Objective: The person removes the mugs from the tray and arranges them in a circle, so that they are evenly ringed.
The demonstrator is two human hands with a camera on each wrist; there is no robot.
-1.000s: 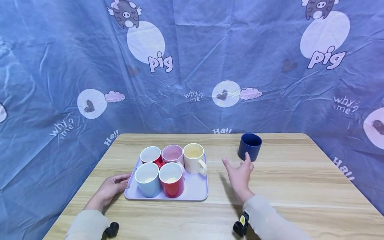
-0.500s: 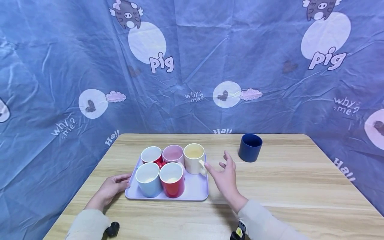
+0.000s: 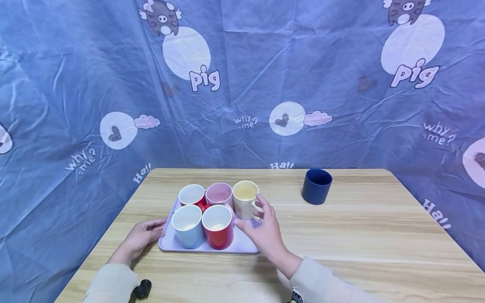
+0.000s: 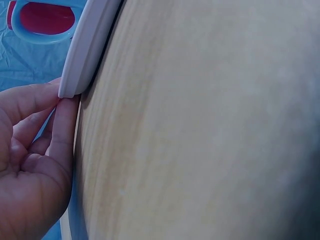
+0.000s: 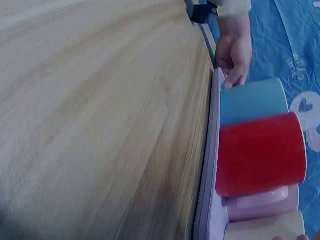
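A lavender tray (image 3: 242,242) carries several mugs. My left hand (image 3: 139,239) pinches the tray's left edge, thumb above and fingers below in the left wrist view. My right hand (image 3: 270,230) is over the tray's right side, fingers spread and grasping nothing. Its fingertips overlap the handle side of the cream mug (image 3: 242,206), and its thumb points at the red mug (image 3: 219,235). Left of the red mug stands a light blue mug (image 3: 187,235). Behind them are a pink mug (image 3: 218,194) and a white-lined red mug (image 3: 191,195).
A dark blue cup (image 3: 316,187) stands upright at the back right of the wooden table (image 3: 363,240). Close behind the table hangs a blue printed cloth (image 3: 235,84).
My right hand has moved left, away from the dark blue cup, to the cream mug and the tray's right side. The left hand stays at the tray's edge.
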